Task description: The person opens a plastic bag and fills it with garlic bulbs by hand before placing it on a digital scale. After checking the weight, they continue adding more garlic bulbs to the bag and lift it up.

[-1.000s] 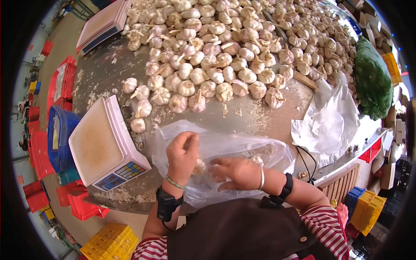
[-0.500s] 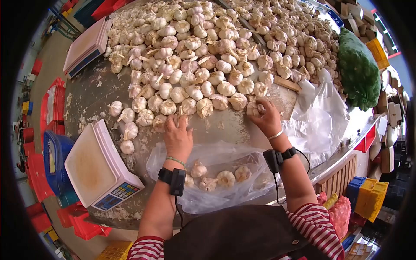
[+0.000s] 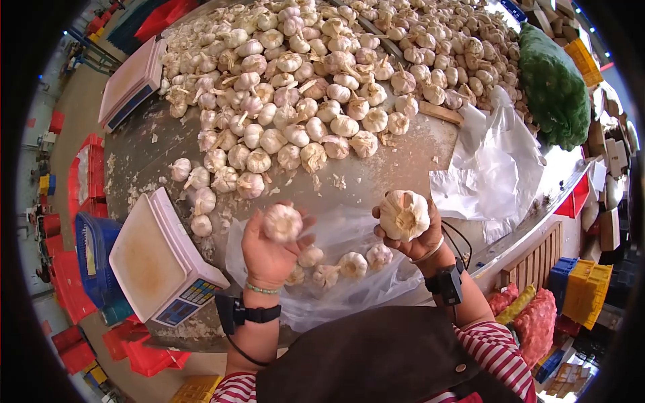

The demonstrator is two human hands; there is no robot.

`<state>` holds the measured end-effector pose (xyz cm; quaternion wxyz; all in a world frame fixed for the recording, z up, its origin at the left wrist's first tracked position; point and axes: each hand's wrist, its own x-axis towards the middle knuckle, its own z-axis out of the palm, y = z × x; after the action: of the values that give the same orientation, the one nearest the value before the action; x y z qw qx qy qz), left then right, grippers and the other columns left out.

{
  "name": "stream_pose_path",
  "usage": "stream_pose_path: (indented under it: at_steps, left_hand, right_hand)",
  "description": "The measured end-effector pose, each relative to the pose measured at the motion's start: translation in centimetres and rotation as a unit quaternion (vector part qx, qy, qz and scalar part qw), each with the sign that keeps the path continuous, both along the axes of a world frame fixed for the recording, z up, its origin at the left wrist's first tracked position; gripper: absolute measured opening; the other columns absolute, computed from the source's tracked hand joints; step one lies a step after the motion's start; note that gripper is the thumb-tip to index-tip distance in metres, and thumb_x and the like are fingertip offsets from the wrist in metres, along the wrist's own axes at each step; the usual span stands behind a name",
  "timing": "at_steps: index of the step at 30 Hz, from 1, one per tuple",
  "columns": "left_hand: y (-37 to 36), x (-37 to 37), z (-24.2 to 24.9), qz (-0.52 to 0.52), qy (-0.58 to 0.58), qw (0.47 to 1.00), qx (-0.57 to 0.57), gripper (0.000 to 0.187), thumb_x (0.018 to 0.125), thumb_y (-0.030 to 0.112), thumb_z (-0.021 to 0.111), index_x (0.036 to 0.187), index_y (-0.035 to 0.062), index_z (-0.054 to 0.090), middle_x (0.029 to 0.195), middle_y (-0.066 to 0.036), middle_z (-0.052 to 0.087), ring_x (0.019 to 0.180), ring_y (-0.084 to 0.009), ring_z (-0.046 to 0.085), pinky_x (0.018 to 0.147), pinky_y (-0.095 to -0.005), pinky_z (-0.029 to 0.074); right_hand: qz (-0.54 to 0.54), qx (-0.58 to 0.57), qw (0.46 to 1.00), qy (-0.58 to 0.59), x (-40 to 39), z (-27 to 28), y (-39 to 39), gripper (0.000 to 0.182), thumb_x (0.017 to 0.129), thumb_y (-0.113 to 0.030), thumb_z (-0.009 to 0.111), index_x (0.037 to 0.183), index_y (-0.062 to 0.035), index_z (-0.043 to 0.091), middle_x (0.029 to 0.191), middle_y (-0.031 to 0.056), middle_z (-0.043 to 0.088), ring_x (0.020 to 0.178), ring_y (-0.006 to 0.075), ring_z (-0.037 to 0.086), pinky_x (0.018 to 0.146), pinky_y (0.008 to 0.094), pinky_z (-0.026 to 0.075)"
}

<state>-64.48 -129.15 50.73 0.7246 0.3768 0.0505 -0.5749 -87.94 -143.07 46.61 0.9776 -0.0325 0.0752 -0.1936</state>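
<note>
A garlic bulb [image 3: 282, 223], slightly blurred, rests in my left hand [image 3: 263, 258], palm up with the fingers curled loosely behind it. My right hand [image 3: 428, 243] grips a larger garlic bulb [image 3: 404, 215], its root end facing the camera. Both hands are raised above a clear plastic bag [image 3: 312, 302] lying at the table's near edge. Several garlic bulbs [image 3: 352, 264] sit at the bag, between my two wrists. Beyond my hands spreads a big heap of garlic bulbs [image 3: 289, 101] on the metal table [image 3: 383, 178].
A digital scale [image 3: 151, 258] stands at the left, with another scale [image 3: 131, 84] farther back. White plastic sheeting [image 3: 494, 161] lies at the right, near a full green mesh sack [image 3: 552, 87]. Blue basket [image 3: 94, 255] and red crates [image 3: 70, 282] are off the left edge.
Both hands have lifted off the front of the heap and come back toward me, each with a garlic bulb. The right-hand bulb now shows its root end.
</note>
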Motion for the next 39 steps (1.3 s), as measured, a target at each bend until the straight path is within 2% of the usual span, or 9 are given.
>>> stream_pose_path:
  at_steps: [4, 7, 10, 12, 14, 17, 21, 27, 39]
  left_hand:
    - [2.4, -2.8, -0.7, -0.156, -0.016, 0.988, -0.003, 0.037, 0.089, 0.042, 0.054, 0.092, 0.0054, 0.059, 0.102, -0.013, 0.061, 0.088, -0.0285, 0.063, 0.063, -0.0377, 0.053]
    - [2.9, -4.8, 0.1, -0.265, -0.062, 0.958, -0.094, 0.053, 0.09, 0.05, 0.053, 0.115, 0.0035, 0.049, 0.11, -0.014, 0.058, 0.092, -0.0272, 0.063, 0.067, -0.0396, 0.056]
    - [3.2, -6.2, 1.1, -0.286, -0.072, 0.953, -0.067, 0.065, 0.091, 0.052, 0.05, 0.132, 0.0035, 0.035, 0.118, -0.013, 0.055, 0.099, -0.0257, 0.062, 0.076, -0.0392, 0.056]
    - [3.6, -6.6, 1.2, -0.289, -0.076, 0.952, -0.069, 0.068, 0.093, 0.05, 0.047, 0.138, 0.0039, 0.027, 0.123, -0.013, 0.052, 0.105, -0.025, 0.06, 0.083, -0.0382, 0.055]
    - [3.9, -6.7, 1.1, -0.228, -0.114, 0.963, -0.085, 0.057, 0.099, 0.033, 0.045, 0.141, 0.0013, 0.026, 0.131, -0.01, 0.046, 0.115, -0.0181, 0.052, 0.096, -0.0311, 0.043]
    - [4.7, -6.4, 1.4, -0.219, -0.116, 0.964, -0.097, 0.049, 0.1, 0.028, 0.041, 0.141, 0.0035, 0.029, 0.132, -0.008, 0.045, 0.12, -0.0152, 0.046, 0.102, -0.0285, 0.037]
    - [4.6, -6.4, 2.5, -0.178, -0.197, 0.951, -0.156, 0.047, 0.099, 0.025, 0.046, 0.138, 0.0027, 0.033, 0.129, -0.007, 0.047, 0.118, -0.0149, 0.047, 0.1, -0.0289, 0.038]
    - [5.4, -6.0, 1.8, -0.19, -0.275, 0.933, -0.131, 0.045, 0.094, 0.021, 0.055, 0.132, 0.0011, 0.04, 0.123, -0.007, 0.052, 0.114, -0.0147, 0.05, 0.097, -0.0293, 0.041]
    - [8.9, -2.6, -3.3, -0.179, -0.411, 0.878, 0.17, 0.027, 0.096, 0.021, 0.054, 0.115, 0.0011, 0.05, 0.093, -0.007, 0.063, 0.081, -0.009, 0.059, 0.07, -0.022, 0.047]
  right_hand:
    - [0.008, -0.099, 0.994, 0.036, 0.8, 1.2, 1.5, 0.069, 0.072, -0.041, 0.074, 0.127, -0.0096, 0.047, 0.118, 0.0231, 0.051, 0.1, 0.0459, 0.055, 0.065, 0.043, 0.052]
    - [0.005, -0.28, 0.953, 0.115, 1.3, 2.9, 2.2, 0.068, 0.061, -0.011, 0.082, 0.122, -0.0063, 0.054, 0.123, 0.0185, 0.054, 0.112, 0.035, 0.054, 0.094, 0.0424, 0.045]
    - [0.068, -0.526, 0.814, 0.236, 2.1, 7.4, 2.6, 0.076, 0.057, -0.003, 0.084, 0.125, -0.0027, 0.051, 0.123, 0.0126, 0.056, 0.114, 0.0257, 0.055, 0.099, 0.0362, 0.042]
    - [0.035, -0.735, 0.619, 0.274, 2.7, 8.9, 3.3, 0.081, 0.061, -0.005, 0.084, 0.131, -0.0041, 0.045, 0.129, 0.0109, 0.053, 0.116, 0.0242, 0.053, 0.099, 0.0358, 0.041]
    - [0.02, -0.734, 0.627, 0.259, 2.7, 8.6, 4.0, 0.089, 0.063, -0.009, 0.084, 0.138, -0.005, 0.036, 0.135, 0.0118, 0.047, 0.119, 0.0237, 0.051, 0.1, 0.0362, 0.04]
    - [-0.057, -0.444, 0.881, 0.154, 2.7, 8.1, 5.0, 0.084, 0.072, -0.012, 0.079, 0.141, -0.0041, 0.032, 0.139, 0.0144, 0.043, 0.126, 0.0246, 0.046, 0.102, 0.0346, 0.039]
    - [0.018, -0.646, 0.736, 0.202, 2.2, 7.2, 5.1, 0.069, 0.079, -0.017, 0.072, 0.138, -0.0036, 0.038, 0.131, 0.0139, 0.052, 0.121, 0.0272, 0.051, 0.101, 0.0363, 0.039]
    - [0.034, -0.711, 0.675, 0.196, 2.0, 7.7, 4.8, 0.066, 0.077, -0.013, 0.074, 0.134, -0.0033, 0.042, 0.127, 0.0149, 0.055, 0.116, 0.0281, 0.055, 0.097, 0.0355, 0.042]
    - [-0.018, -0.375, 0.853, 0.364, 0.1, 0.9, 3.5, 0.061, 0.074, 0.008, 0.068, 0.13, -0.0019, 0.045, 0.116, 0.0065, 0.058, 0.106, 0.015, 0.057, 0.092, 0.0285, 0.047]
